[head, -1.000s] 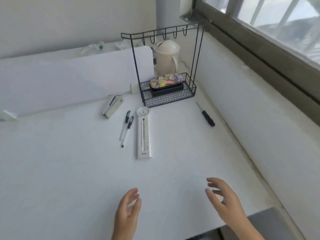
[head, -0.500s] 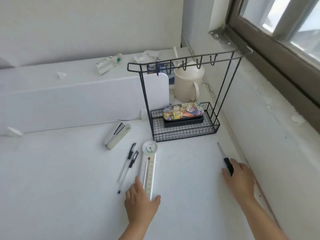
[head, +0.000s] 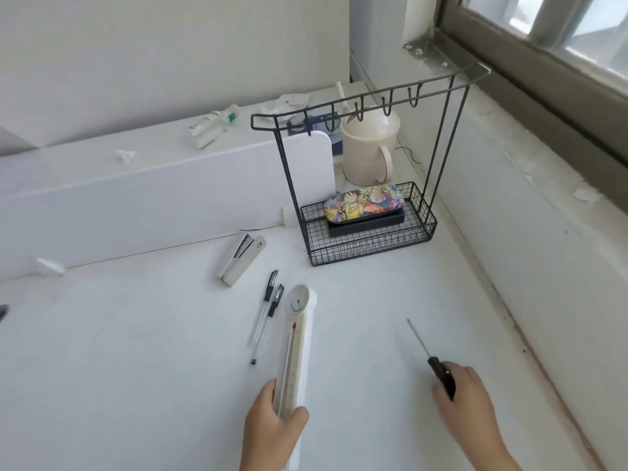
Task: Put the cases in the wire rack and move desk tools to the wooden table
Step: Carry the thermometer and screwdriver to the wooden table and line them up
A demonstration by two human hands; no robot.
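Observation:
A black wire rack (head: 370, 248) stands at the back of the white desk. In its basket a cartoon-printed case (head: 364, 202) lies on top of a black case (head: 367, 223). My left hand (head: 272, 433) grips the near end of a long white thermometer (head: 295, 345), which is tilted up off the desk. My right hand (head: 465, 402) is closed on the black handle of a screwdriver (head: 429, 356), its shaft pointing away. Two pens (head: 266, 314) and a white stapler (head: 239, 258) lie on the desk left of the thermometer.
A white divider panel (head: 153, 205) runs along the back. Behind the rack stands a cream jug (head: 368, 151). A tube (head: 210, 125) and crumpled paper lie on the ledge beyond. The wall and window sill (head: 543, 185) close the right side.
Both hands went forward from the near edge. The left one closed on the thermometer and tilted it up; the right one took the screwdriver and drew it nearer. The camera moved closer.

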